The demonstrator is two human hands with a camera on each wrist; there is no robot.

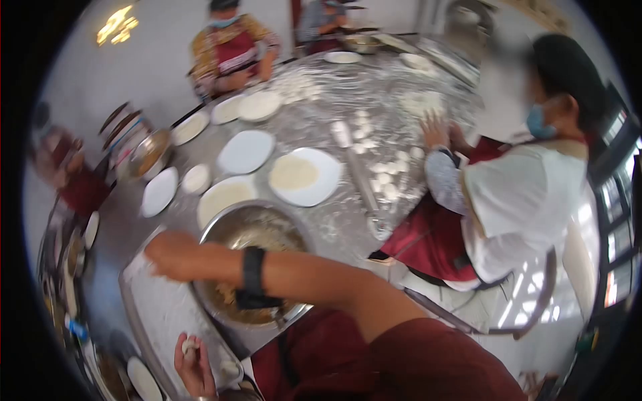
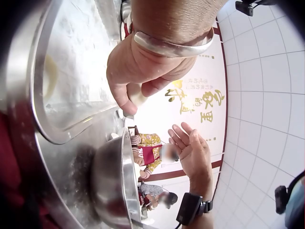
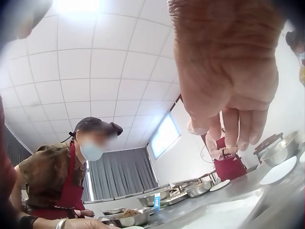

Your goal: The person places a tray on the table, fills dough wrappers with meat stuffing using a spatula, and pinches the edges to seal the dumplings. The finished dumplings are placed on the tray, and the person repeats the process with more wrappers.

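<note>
While dough [image 1: 189, 345] is pinched by the left hand [image 1: 194, 373] near the edge of the tray [image 1: 159, 304], right hand [image 1: 172, 257] open, it could be squashed by overtight fingers.

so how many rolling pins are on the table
1: it lies on the table between a white plate and the small dough pieces. Others may be hidden or lost in blur.
</note>
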